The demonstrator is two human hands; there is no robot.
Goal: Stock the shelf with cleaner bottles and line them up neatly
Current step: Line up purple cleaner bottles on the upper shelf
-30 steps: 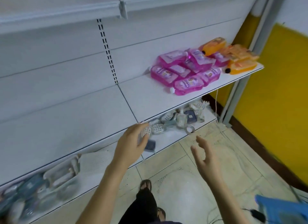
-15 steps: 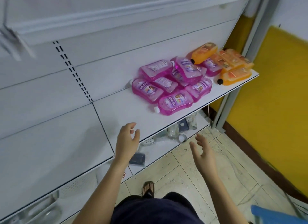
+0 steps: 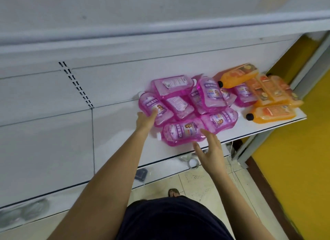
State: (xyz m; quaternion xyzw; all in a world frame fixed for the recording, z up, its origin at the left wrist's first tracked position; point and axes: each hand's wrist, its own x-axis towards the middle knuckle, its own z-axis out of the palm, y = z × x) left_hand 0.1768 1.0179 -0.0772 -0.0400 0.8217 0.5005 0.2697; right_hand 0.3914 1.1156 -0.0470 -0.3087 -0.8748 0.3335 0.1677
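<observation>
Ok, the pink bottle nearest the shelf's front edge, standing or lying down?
Lying down: the front pink bottle rests flat on the shelf, label up, white cap pointing left.
</observation>
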